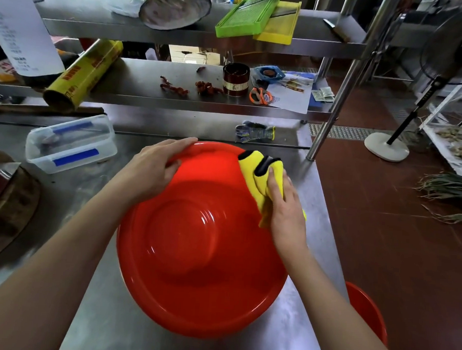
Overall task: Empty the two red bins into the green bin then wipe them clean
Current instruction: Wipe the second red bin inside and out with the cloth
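Steel counter (291, 336), kitchen prep area, with two steel shelves behind it. Subject of inspection: red bin (199, 242), lying on the counter and taking up most of its near end. Its inside shows no contents.

My left hand (155, 168) holds the far-left rim of the bin, fingers lying along the lip, thumb curled onto the inner wall. My right hand (287, 204) presses a yellow cloth (259, 179) against the far-right rim, fingers held together and bent over the bunched fabric (thumb not in view, so I cannot tell whether it pinches).

Step in hand, in my judgement: wiping the inner wall. To do it well I should keep the left hand clamped as an anchor so the bin does not skate on the steel, flatten the bunched cloth so more of it bears on the wall, and work round the wall before finishing on the ringed floor at the centre.

Orientation: mouth faces up toward me. The bin is round, so there is no true long axis; its far rim appears raised against my left hand.

Second red bin (367, 313) sits low, just right of the first, off the counter edge. Green bin not in view.
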The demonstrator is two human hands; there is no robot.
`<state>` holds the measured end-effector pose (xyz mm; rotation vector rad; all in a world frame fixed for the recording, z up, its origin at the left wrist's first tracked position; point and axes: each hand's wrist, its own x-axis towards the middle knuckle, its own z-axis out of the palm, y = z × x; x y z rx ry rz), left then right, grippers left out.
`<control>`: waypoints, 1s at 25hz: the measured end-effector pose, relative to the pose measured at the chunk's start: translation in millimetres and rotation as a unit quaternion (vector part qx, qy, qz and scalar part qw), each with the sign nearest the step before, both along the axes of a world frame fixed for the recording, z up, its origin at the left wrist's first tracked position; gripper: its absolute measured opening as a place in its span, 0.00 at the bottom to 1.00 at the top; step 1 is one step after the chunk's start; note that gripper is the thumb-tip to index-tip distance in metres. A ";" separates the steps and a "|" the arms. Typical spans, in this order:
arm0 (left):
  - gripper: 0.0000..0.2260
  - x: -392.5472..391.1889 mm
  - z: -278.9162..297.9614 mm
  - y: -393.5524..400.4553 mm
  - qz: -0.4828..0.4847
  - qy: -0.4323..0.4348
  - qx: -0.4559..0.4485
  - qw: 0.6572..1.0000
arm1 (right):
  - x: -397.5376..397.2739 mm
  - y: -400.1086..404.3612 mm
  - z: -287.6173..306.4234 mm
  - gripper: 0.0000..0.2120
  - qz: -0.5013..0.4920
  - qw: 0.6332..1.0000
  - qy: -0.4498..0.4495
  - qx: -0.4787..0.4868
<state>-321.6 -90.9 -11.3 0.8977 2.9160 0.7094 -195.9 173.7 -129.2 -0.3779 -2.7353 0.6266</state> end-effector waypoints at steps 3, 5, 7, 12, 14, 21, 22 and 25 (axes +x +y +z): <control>0.26 1.2 0.4 3.6 0.002 -0.001 0.011 1.000 | 25.5 -2.2 -3.6 0.60 -0.018 0.998 -0.038 -0.043; 0.26 0.7 -0.6 0.0 -0.002 -0.001 0.013 1.000 | 37.1 -6.0 -7.0 0.60 -0.035 0.997 -0.042 -0.054; 0.26 0.0 -1.8 -4.5 -0.006 -0.003 0.017 1.000 | 48.1 -12.5 -11.2 0.56 -0.047 0.996 -0.043 -0.056; 0.26 5.5 -4.8 -7.8 -0.012 0.003 0.022 1.000 | 65.6 -19.9 -16.4 0.51 -0.058 0.996 -0.051 -0.046; 0.26 6.2 -5.2 -5.9 -0.014 0.005 0.022 1.000 | 71.4 -22.5 -16.5 0.51 -0.046 0.996 -0.072 -0.020; 0.25 7.0 -7.5 -8.6 0.007 0.022 0.013 1.000 | 93.7 -19.2 -17.0 0.28 0.120 0.987 -0.027 0.100; 0.25 7.3 -7.7 -8.6 0.006 0.021 0.008 1.000 | 94.1 -26.6 -14.3 0.28 0.151 0.981 -0.056 0.105; 0.25 8.0 -4.6 -4.9 -0.015 0.016 -0.008 1.000 | 90.4 -55.7 -11.2 0.25 0.225 0.945 -0.195 0.137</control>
